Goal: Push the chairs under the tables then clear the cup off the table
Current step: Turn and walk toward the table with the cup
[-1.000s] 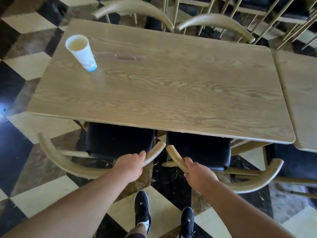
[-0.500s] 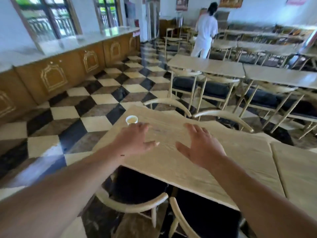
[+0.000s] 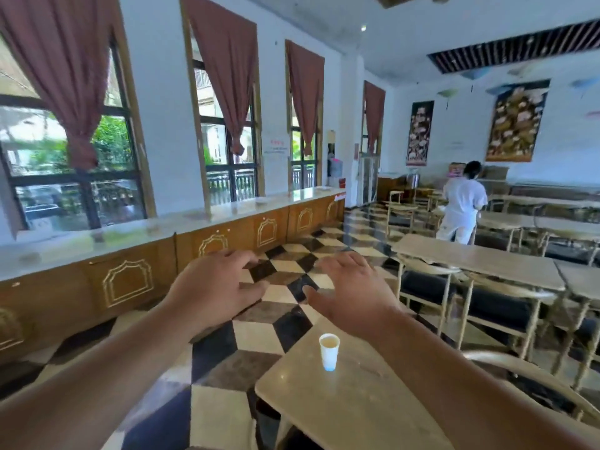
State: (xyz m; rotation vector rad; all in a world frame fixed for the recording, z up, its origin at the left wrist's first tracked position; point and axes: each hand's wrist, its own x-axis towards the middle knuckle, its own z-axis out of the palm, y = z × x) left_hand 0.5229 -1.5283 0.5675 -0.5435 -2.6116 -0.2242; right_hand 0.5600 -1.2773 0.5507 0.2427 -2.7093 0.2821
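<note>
1. Below the raised hands: pale wooden table, one corner showing; checkered floor beyond.
2. Left of the left hand: wooden counter under curtained windows.
3. Cup: white paper, bluish base, upright on the table, pale liquid inside, below and between both hands, untouched.
4. Left hand, right hand: fingers spread, empty.

Bare forearms, no sleeves, ringless hands

Left hand and right hand spread empty, cup on table
</note>
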